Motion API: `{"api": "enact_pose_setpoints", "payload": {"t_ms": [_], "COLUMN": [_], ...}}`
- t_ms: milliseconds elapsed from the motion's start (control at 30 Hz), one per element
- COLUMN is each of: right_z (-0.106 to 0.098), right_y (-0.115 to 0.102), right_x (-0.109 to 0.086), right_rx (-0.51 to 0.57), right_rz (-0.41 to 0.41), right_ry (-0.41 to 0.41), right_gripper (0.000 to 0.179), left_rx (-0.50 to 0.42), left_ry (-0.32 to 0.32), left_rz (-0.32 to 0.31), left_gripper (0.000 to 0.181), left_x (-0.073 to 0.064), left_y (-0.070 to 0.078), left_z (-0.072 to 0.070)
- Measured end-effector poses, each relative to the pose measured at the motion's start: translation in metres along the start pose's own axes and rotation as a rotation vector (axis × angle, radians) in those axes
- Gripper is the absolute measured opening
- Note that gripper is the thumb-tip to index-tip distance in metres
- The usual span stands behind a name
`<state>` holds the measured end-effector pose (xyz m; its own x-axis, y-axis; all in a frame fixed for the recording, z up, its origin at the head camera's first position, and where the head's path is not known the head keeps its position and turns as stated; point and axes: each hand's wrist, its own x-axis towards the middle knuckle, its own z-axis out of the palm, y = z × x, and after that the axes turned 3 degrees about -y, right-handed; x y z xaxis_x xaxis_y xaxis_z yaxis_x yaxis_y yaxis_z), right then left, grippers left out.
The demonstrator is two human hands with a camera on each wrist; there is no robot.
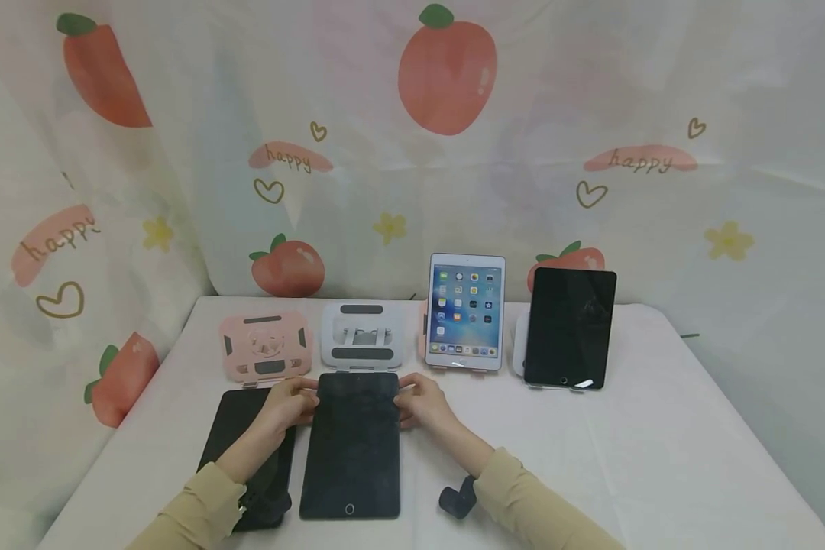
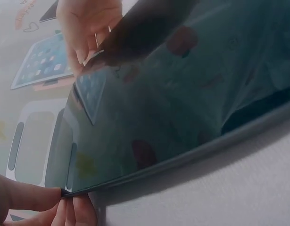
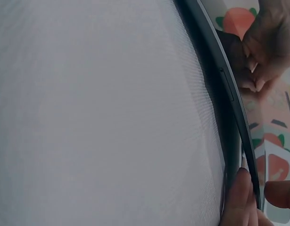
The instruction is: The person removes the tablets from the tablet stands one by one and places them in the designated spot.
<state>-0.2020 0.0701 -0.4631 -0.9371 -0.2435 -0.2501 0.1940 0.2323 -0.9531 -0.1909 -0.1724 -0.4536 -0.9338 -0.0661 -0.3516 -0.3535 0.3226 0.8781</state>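
Note:
Both hands hold a black tablet [image 1: 354, 451] by the two sides of its top end, screen facing up. The left hand [image 1: 286, 411] pinches its upper left corner, thumb over the screen edge and fingers beneath, as the left wrist view shows. At the opposite corner the right hand [image 1: 426, 405] pinches the edge, with fingertips [image 3: 240, 188] behind it. In the right wrist view the tablet's side is lifted off the cloth. Directly behind its top edge stands a white tablet stand [image 1: 362, 354]. A second black tablet [image 1: 227, 428] lies partly hidden under the left forearm.
A pink stand [image 1: 292, 344] is at the back left. To the right, a white tablet [image 1: 464, 305] with a lit screen and a dark-screened black tablet [image 1: 572, 328] lean on stands. A white cloth [image 1: 660, 443] covers the table; a printed curtain [image 1: 522, 92] hangs behind.

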Motion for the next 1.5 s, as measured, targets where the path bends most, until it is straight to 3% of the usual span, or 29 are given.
{"api": "enact_pose_setpoints", "payload": {"t_ms": [267, 667, 1167, 1500], "right_z": [0.0016, 0.0059, 0.0038, 0.0036], "right_y": [-0.0006, -0.0014, 0.001, 0.0017], "right_x": [0.0007, -0.0023, -0.0045, -0.0025], "right_rx": [-0.099, -0.189, -0.216, -0.222], "right_rz": [0.016, 0.015, -0.014, 0.005], "right_ry": [-0.026, -0.005, -0.012, -0.016], "right_gripper": [0.034, 0.041, 0.036, 0.037], "left_rx": [0.071, 0.233, 0.304, 0.301], "left_ry": [0.008, 0.017, -0.012, -0.003], "left_rz": [0.004, 0.066, 0.073, 0.127], "left_gripper": [0.038, 0.035, 0.036, 0.029], "left_x": [-0.0023, -0.0038, -0.0032, -0.0056], "left_y": [-0.0009, -0.0016, 0.0001, 0.0003], "left_z": [0.0004, 0.0027, 0.0038, 0.0013]}}
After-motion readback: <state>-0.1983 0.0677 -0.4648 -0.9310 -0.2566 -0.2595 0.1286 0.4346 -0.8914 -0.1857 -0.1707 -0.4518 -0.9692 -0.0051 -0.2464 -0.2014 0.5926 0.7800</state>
